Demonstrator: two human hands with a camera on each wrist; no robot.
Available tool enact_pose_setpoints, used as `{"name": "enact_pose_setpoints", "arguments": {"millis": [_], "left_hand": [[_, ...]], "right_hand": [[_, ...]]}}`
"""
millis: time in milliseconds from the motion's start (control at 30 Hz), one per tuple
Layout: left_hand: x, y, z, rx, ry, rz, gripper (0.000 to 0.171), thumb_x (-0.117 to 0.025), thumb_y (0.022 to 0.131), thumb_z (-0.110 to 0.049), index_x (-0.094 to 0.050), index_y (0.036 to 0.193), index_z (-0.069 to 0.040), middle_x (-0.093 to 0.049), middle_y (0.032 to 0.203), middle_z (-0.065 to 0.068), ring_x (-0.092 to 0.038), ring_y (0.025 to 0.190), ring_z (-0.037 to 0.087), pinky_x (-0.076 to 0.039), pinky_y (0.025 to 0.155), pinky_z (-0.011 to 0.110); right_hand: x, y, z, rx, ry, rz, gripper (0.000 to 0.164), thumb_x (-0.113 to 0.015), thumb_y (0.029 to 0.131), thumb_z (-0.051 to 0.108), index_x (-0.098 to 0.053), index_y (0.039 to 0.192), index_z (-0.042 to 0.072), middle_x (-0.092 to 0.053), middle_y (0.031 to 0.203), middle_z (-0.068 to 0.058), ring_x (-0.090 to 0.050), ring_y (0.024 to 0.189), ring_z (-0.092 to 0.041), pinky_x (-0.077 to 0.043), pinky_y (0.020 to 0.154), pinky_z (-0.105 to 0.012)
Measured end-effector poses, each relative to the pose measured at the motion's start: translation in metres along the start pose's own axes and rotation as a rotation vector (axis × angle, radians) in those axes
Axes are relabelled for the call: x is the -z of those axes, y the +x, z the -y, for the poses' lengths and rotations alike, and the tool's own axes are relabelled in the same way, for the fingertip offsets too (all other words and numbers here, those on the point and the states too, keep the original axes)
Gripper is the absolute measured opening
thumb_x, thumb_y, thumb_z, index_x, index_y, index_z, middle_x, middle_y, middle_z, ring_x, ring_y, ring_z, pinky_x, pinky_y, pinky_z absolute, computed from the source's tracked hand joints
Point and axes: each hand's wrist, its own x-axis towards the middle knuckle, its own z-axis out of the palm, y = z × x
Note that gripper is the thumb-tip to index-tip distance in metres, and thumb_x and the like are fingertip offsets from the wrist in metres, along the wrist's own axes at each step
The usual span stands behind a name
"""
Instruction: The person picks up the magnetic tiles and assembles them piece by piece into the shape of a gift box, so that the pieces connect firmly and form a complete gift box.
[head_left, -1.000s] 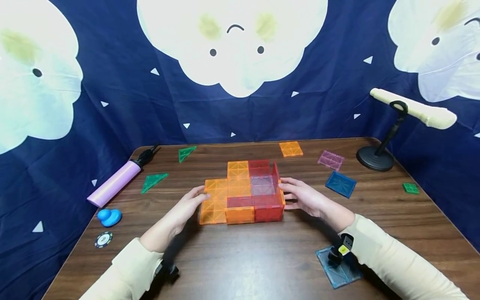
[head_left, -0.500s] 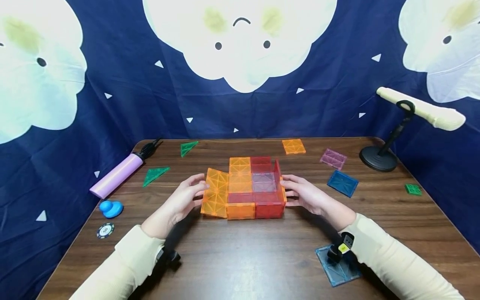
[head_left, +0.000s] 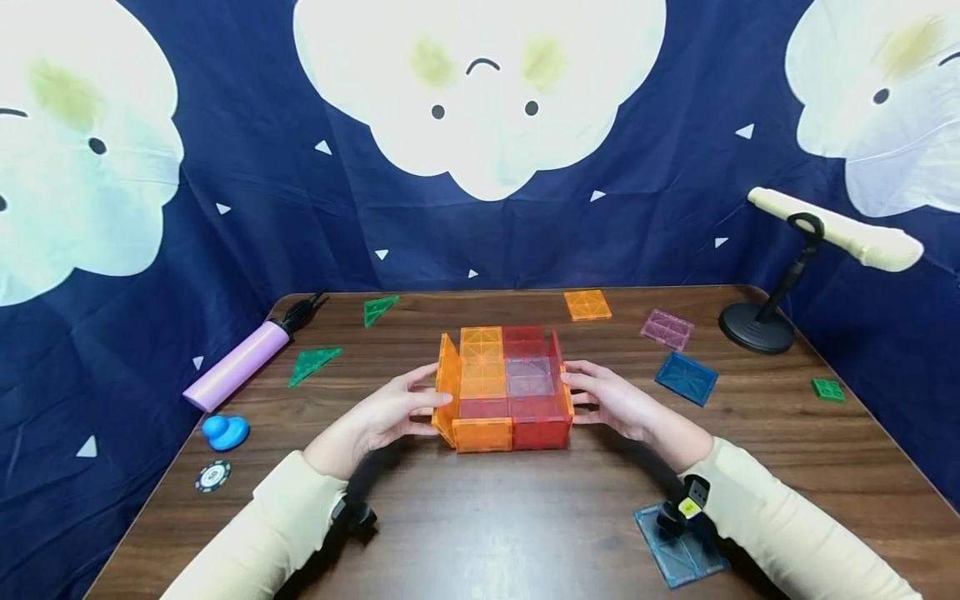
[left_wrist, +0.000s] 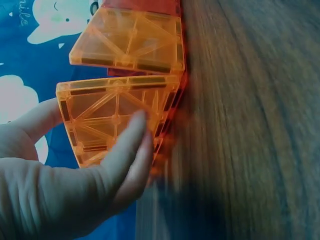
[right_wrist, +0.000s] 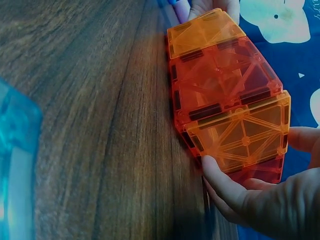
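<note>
Magnetic tiles form a low open-topped box [head_left: 483, 375] at the table's middle, with a front of one orange tile [head_left: 482, 435] and one red tile [head_left: 540, 432]. My left hand [head_left: 390, 410] holds the left wall of orange tiles [head_left: 447, 379], thumb over its top edge and fingers along its outer face. That wall leans outward; in the left wrist view, a gap shows between its near end and the front tile [left_wrist: 130, 42]. On the opposite side, my right hand [head_left: 611, 398] grips the right wall, whose orange tile [right_wrist: 245, 135] shows between thumb and fingers in the right wrist view.
Loose tiles lie around: two green triangles [head_left: 313, 363], an orange square [head_left: 587, 305], a purple one [head_left: 667, 328], and blue ones [head_left: 686, 377]. A pump [head_left: 238, 365], blue duck [head_left: 225, 432] and chip [head_left: 213, 476] lie left; a microphone stand [head_left: 757, 325] stands right.
The orange tiles on the left have swung up from flat on the table to a nearly upright wall. My left hand moved right and up with them; my right hand stayed on the right wall.
</note>
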Motion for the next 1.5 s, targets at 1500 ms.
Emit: {"name": "enact_pose_setpoints", "arguments": {"millis": [1500], "left_hand": [[-0.028, 0.01, 0.006, -0.224, -0.063, -0.363, 0.042, -0.053, 0.102, -0.004, -0.044, 0.142, 0.008, -0.05, 0.129, 0.018, -0.054, 0.113, 0.024, -0.048, 0.095, 0.05]], "right_hand": [[0.023, 0.001, -0.007, 0.131, -0.082, -0.097, 0.045, -0.044, 0.111, 0.018, -0.042, 0.145, -0.012, -0.05, 0.142, -0.027, -0.056, 0.126, -0.033, -0.047, 0.103, -0.047]]}}
